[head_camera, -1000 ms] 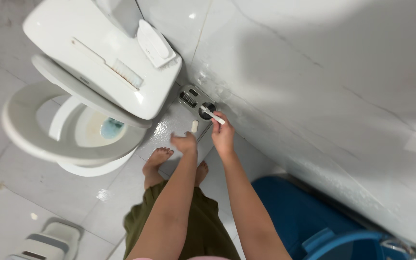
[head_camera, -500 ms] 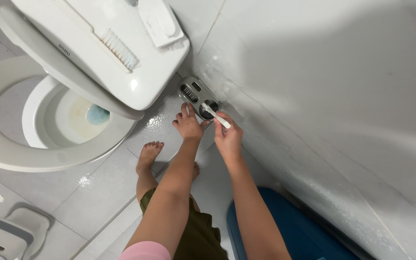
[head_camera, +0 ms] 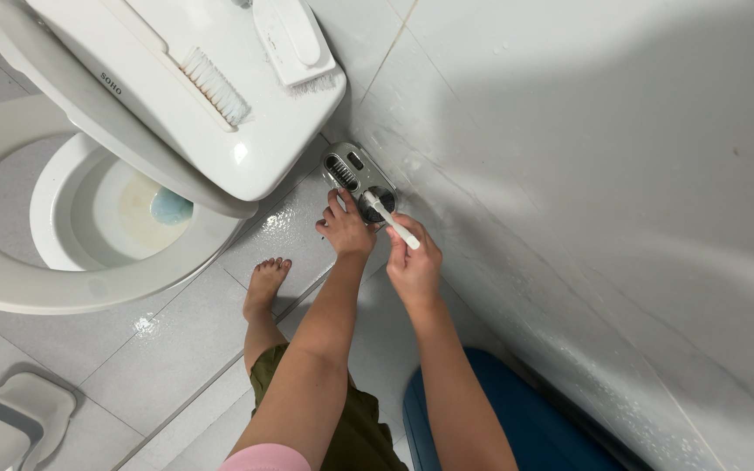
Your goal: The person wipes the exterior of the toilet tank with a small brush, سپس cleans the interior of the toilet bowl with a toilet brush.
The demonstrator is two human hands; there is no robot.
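Note:
A metal floor drain (head_camera: 353, 169) with a slotted grate and a round dark opening sits in the corner where the tiled floor meets the wall. My right hand (head_camera: 414, 260) grips a small white brush (head_camera: 392, 223), its head resting in the round opening. My left hand (head_camera: 343, 228) lies at the drain's near edge, fingers touching the metal plate.
An open white toilet (head_camera: 98, 218) stands to the left; a long brush (head_camera: 211, 84) and a white scrubber (head_camera: 291, 39) lie on its tank. A blue bucket (head_camera: 517, 423) is at the lower right, white slippers (head_camera: 6, 423) at the lower left. My bare foot (head_camera: 265, 283) stands on wet tiles.
My left hand moved from the floor tile up onto the drain plate. My right hand kept the brush in the round opening. The view shifted closer and leftward.

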